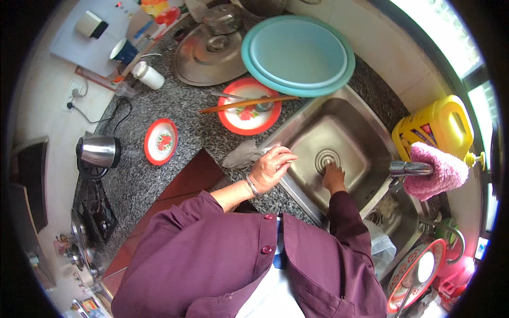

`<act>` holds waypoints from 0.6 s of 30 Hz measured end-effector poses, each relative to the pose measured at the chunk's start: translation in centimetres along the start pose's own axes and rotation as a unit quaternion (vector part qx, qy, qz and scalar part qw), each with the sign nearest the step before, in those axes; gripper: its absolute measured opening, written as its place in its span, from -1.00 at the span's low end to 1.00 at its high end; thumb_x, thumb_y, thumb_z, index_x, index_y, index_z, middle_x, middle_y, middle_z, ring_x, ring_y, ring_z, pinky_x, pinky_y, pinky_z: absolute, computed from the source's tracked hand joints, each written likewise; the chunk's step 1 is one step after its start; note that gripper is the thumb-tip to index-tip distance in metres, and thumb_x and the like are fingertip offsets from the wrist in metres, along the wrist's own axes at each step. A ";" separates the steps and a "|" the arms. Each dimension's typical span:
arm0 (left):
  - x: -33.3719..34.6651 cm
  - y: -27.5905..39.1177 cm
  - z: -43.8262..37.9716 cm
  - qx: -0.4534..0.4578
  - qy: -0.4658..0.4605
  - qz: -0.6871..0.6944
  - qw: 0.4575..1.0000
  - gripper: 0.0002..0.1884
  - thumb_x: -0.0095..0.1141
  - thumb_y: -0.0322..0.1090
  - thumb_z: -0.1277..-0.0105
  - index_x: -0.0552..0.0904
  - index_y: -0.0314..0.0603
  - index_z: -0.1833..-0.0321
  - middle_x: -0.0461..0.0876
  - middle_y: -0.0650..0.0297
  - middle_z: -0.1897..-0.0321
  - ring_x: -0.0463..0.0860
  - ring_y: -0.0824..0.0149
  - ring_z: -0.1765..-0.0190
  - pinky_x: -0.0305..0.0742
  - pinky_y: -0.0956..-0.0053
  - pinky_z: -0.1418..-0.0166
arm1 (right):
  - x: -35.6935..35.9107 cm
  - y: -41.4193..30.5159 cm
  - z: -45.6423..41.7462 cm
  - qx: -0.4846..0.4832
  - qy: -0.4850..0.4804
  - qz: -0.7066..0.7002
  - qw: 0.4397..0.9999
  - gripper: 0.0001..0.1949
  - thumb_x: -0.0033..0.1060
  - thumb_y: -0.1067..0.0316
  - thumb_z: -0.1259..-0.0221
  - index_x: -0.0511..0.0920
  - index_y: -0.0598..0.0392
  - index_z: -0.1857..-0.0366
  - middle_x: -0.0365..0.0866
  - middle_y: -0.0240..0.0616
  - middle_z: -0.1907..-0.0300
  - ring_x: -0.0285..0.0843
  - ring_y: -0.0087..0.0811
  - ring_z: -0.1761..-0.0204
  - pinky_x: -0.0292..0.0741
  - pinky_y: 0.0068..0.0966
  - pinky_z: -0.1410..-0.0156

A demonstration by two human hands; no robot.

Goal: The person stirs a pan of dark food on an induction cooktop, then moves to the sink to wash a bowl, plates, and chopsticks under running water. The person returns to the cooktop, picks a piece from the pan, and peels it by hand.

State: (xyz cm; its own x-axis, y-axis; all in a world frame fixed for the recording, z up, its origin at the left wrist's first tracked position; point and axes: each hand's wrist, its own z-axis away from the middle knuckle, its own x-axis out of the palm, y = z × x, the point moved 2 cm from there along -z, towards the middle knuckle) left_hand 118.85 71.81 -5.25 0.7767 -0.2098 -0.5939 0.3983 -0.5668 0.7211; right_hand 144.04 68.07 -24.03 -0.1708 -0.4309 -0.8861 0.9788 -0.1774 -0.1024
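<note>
My right hand (334, 177) reaches down into the steel sink basin (360, 137). Its fingertips are at the round drain strainer (327, 159) in the basin floor; whether they grip it is hidden. My left hand (272, 170), with a bracelet on the wrist, is over the sink's near left rim, its fingers bent. I cannot tell if anything is in it. A crumpled grey cloth (241, 155) lies beside that hand, on the granite counter (191, 115). A large turquoise plastic basin (298, 55) stands at the far side, its edge over the sink's corner.
A red-rimmed enamel plate (228, 123) holds a spoon and supports a wooden stick (242, 105). Another red-rimmed dish (160, 141) sits to the left. A pink towel (435, 171) wraps the faucet (409, 168), near a yellow jug (437, 123). Beside the basin is a second sink bowl (405, 228).
</note>
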 end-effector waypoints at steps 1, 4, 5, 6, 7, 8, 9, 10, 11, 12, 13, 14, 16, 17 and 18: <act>-1.1 0.1 0.0 -0.033 0.032 0.013 0.999 -0.75 0.11 -0.57 -0.13 0.59 -0.18 0.12 0.52 0.20 0.19 0.57 0.29 0.14 0.50 0.49 0.11 | -0.5 -0.3 0.0 0.031 -0.028 -0.011 0.999 -0.50 0.01 0.43 -0.04 0.31 0.13 -0.17 0.26 0.02 -0.25 0.34 -0.03 -0.19 0.26 -0.19 -0.29; -4.4 -0.5 1.1 -0.068 0.160 0.023 0.984 -0.77 0.10 -0.58 -0.16 0.59 -0.19 0.13 0.53 0.25 0.22 0.55 0.42 0.27 0.48 0.59 0.24 | -1.5 -2.2 0.0 -0.076 0.039 -0.145 0.986 -0.56 0.04 0.38 -0.09 0.39 0.16 -0.13 0.45 0.01 -0.10 0.46 -0.13 -0.09 0.37 -0.28 -0.20; -5.6 -0.9 1.6 -0.113 0.175 0.004 0.978 -0.77 0.12 -0.57 -0.15 0.59 -0.19 0.13 0.51 0.26 0.22 0.51 0.44 0.37 0.48 0.60 0.28 | -1.5 -2.8 0.1 -0.085 0.048 -0.180 0.979 -0.58 0.06 0.35 -0.10 0.42 0.16 -0.11 0.49 0.01 -0.05 0.50 -0.15 -0.05 0.40 -0.30 -0.16; -6.7 -1.6 2.5 -0.131 0.201 -0.022 0.970 -0.76 0.13 -0.56 -0.14 0.58 -0.18 0.12 0.50 0.27 0.21 0.49 0.46 0.39 0.47 0.60 0.29 | -1.9 -3.7 0.3 -0.097 0.054 -0.212 0.971 -0.59 0.07 0.33 -0.12 0.44 0.17 -0.09 0.53 0.01 0.01 0.53 -0.17 -0.01 0.43 -0.33 -0.12; -7.3 -2.5 3.3 -0.148 0.222 -0.045 0.963 -0.75 0.15 -0.56 -0.13 0.58 -0.17 0.11 0.49 0.28 0.19 0.47 0.48 0.42 0.47 0.60 0.31 | -3.2 -4.8 1.2 -0.104 0.060 -0.246 0.962 -0.61 0.08 0.30 -0.13 0.46 0.17 -0.07 0.56 0.01 0.06 0.57 -0.19 0.03 0.46 -0.36 -0.08; -7.8 -3.5 4.0 -0.152 0.240 -0.059 0.957 -0.74 0.15 -0.55 -0.13 0.57 -0.16 0.10 0.48 0.29 0.19 0.46 0.48 0.42 0.47 0.60 0.31 | -4.7 -6.0 2.2 -0.107 0.070 -0.276 0.953 -0.63 0.10 0.31 -0.15 0.47 0.17 -0.04 0.58 0.01 0.10 0.61 -0.17 0.14 0.51 -0.37 0.02; -8.2 -4.5 4.7 -0.159 0.258 -0.070 0.951 -0.73 0.16 -0.54 -0.12 0.56 -0.14 0.09 0.47 0.30 0.18 0.45 0.48 0.43 0.46 0.61 0.31 | -5.9 -7.1 2.9 -0.124 0.094 -0.288 0.945 -0.64 0.10 0.33 -0.15 0.47 0.17 -0.04 0.58 0.01 0.10 0.61 -0.18 0.15 0.51 -0.35 0.03; -8.7 -4.7 5.1 -0.132 0.251 -0.134 0.950 -0.71 0.21 -0.50 -0.09 0.55 -0.13 0.09 0.46 0.29 0.17 0.46 0.46 0.40 0.46 0.60 0.31 | -6.8 -8.0 3.5 -0.142 0.118 -0.301 0.936 -0.65 0.10 0.35 -0.15 0.48 0.17 -0.04 0.59 0.01 0.10 0.62 -0.18 0.17 0.51 -0.34 0.04; -8.8 -5.1 5.8 -0.147 0.245 -0.130 0.950 -0.70 0.23 -0.48 -0.08 0.55 -0.12 0.10 0.46 0.28 0.17 0.46 0.45 0.38 0.46 0.58 0.30 | -7.6 -9.0 4.1 -0.161 0.141 -0.314 0.925 -0.66 0.10 0.37 -0.15 0.48 0.17 -0.03 0.59 0.01 0.11 0.62 -0.19 0.18 0.51 -0.33 0.05; -8.7 -5.7 6.6 -0.163 0.243 -0.127 0.948 -0.69 0.24 -0.47 -0.06 0.54 -0.12 0.11 0.46 0.28 0.18 0.46 0.44 0.37 0.47 0.57 0.29 | -8.5 -10.2 4.7 -0.185 0.169 -0.322 0.913 -0.66 0.13 0.41 -0.13 0.48 0.16 -0.02 0.58 -0.03 0.10 0.58 -0.17 0.16 0.48 -0.31 0.00; -8.9 -6.2 7.3 -0.179 0.241 -0.128 0.945 -0.69 0.26 -0.45 -0.05 0.54 -0.11 0.11 0.46 0.27 0.18 0.46 0.42 0.35 0.47 0.55 0.29 | -9.7 -11.7 5.3 -0.213 0.196 -0.291 0.912 -0.66 0.14 0.41 -0.11 0.48 0.15 -0.01 0.56 -0.02 0.09 0.55 -0.14 0.12 0.46 -0.29 -0.03; -8.9 -6.6 7.8 -0.160 0.247 -0.116 0.949 -0.67 0.28 -0.43 -0.02 0.55 -0.10 0.12 0.47 0.26 0.18 0.47 0.38 0.33 0.48 0.52 0.26 | -11.1 -13.2 6.1 -0.242 0.221 -0.260 0.908 -0.66 0.14 0.42 -0.09 0.47 0.15 0.00 0.55 -0.01 0.08 0.52 -0.10 0.07 0.44 -0.28 -0.05; -9.0 -7.0 8.3 -0.173 0.248 -0.108 0.947 -0.68 0.26 -0.46 -0.03 0.54 -0.10 0.12 0.46 0.23 0.17 0.48 0.33 0.27 0.48 0.51 0.22 | -13.1 -16.5 7.7 -0.322 0.268 -0.217 0.882 -0.62 0.21 0.39 -0.03 0.46 0.12 0.00 0.50 -0.05 0.03 0.43 -0.07 -0.01 0.38 -0.27 -0.12; -9.5 -7.2 8.6 -0.162 0.251 -0.115 0.948 -0.68 0.25 -0.46 -0.03 0.54 -0.11 0.12 0.46 0.23 0.17 0.48 0.32 0.24 0.48 0.51 0.21 | -13.2 -18.1 8.0 -0.357 0.242 -0.223 0.874 -0.55 0.26 0.36 0.02 0.44 0.08 -0.04 0.47 -0.08 -0.04 0.39 -0.06 -0.07 0.35 -0.25 -0.17; -10.0 -7.4 8.7 -0.164 0.251 -0.132 0.945 -0.68 0.24 -0.49 -0.02 0.53 -0.13 0.14 0.45 0.21 0.16 0.48 0.29 0.15 0.48 0.49 0.18 | -13.6 -19.6 8.6 -0.382 0.235 -0.190 0.873 -0.51 0.28 0.34 0.04 0.43 0.04 -0.07 0.43 -0.09 -0.08 0.35 -0.06 -0.12 0.32 -0.22 -0.20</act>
State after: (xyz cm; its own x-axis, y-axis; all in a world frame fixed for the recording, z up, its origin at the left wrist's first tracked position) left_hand 103.89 71.17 -7.77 0.7297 0.3555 -0.5842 0.6767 -0.2522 0.6917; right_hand 126.20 69.78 -6.07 -0.6099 -0.0260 -0.7920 0.6824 0.4910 -0.5416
